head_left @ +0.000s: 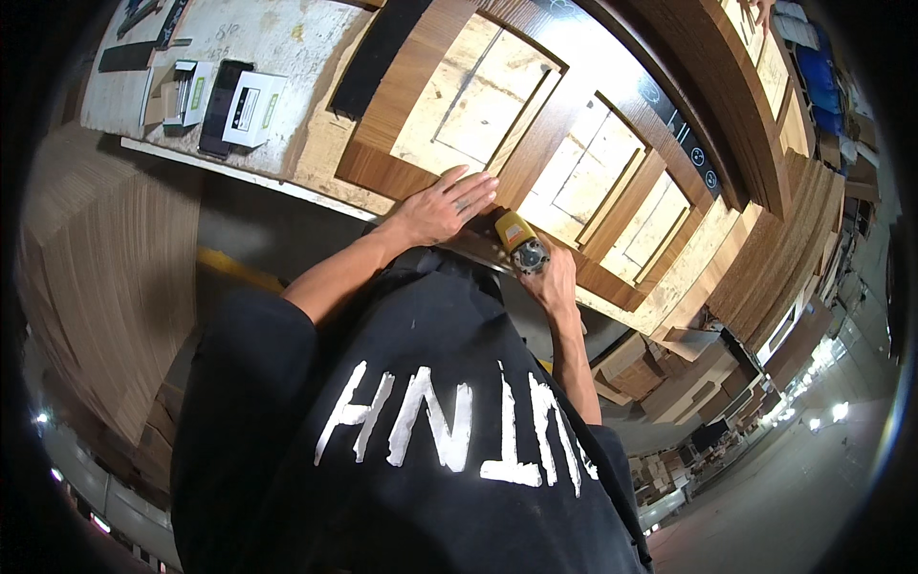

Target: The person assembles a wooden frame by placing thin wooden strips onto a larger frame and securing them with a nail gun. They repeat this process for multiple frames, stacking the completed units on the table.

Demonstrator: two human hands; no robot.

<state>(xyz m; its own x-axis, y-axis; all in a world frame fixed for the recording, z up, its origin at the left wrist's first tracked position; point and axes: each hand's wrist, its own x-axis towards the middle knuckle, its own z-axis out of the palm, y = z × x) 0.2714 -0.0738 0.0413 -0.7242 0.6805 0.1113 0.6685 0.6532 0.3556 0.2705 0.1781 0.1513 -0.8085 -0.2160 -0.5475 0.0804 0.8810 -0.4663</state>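
The left hand (448, 206) rested palm down at the near edge of a brown wood-grained frame (529, 172), its fingers stretched out and gripping nothing. Just beside it, the right hand (553, 277) was clamped around a yellow power tool (516, 234) with a round, dark-and-grey end; its nose pointed at the frame's near edge, though whether it touched could not be told. The frame lay flat on the bench (296, 33), its smooth, straight members enclosing rectangular openings, with scuffed, pale wood showing through. A matte black strip (382, 57) lay left of the frame; farther left were a glossy dark slab (226, 107) and a boxy white carton (256, 110).
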